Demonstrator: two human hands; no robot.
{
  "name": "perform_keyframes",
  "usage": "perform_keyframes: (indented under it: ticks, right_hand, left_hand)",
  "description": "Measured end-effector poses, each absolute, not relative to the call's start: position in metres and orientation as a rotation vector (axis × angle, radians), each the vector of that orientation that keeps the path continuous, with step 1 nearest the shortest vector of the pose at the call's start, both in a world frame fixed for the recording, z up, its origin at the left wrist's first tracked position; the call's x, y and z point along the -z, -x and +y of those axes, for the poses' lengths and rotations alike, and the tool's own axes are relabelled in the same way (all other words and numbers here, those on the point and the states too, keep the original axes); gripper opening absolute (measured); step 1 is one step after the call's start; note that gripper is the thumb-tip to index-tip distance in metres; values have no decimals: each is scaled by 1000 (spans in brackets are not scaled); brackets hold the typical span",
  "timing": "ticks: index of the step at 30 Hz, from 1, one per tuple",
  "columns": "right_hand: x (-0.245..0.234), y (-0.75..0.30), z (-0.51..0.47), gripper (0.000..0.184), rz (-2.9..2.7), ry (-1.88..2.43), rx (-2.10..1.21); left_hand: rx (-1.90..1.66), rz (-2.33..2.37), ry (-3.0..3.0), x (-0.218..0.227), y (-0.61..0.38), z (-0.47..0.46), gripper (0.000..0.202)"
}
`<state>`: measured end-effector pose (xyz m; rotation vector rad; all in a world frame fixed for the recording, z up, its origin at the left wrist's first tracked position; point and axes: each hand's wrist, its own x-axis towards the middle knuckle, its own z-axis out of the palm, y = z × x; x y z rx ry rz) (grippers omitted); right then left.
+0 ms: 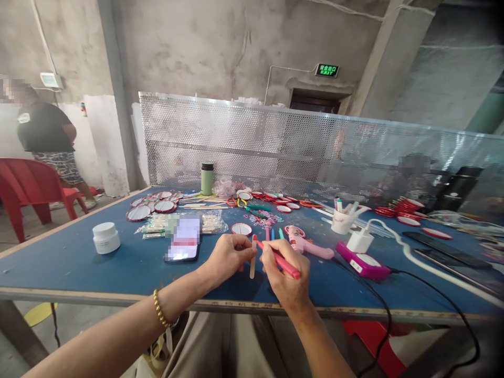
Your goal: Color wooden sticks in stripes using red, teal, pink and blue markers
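Between the fingertips of my left hand (230,256) a wooden craft stick (252,266) is held upright, its top end coloured red. My right hand (289,270) grips a red marker pen (286,263), whose tip meets the stick near that red end. Just beyond my hands lie a small round mirror (241,229) with a red rim and a few coloured markers (273,233). A pink glue gun (311,247) rests to the right of my right hand. Left of my left hand is a phone (184,239) with its screen lit.
A white jar (106,238) stands at left, and a green bottle (207,179) at the back. Stick packs (212,222) and a pile of round mirrors (139,212) lie behind the phone. At right are a paper cup (342,222), a purple power strip (363,262) and cables. A person (46,126) stands far left.
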<state>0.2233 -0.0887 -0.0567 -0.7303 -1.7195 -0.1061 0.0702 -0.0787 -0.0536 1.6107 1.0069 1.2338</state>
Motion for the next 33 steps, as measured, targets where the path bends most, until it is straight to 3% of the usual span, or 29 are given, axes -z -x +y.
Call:
perform_keyframes:
  ticks: [33]
  right_hand:
    - [59,-224,-87,18,-1695,750,130]
  left_hand:
    - [-1227,1006,-1611,56,-70,-76,25]
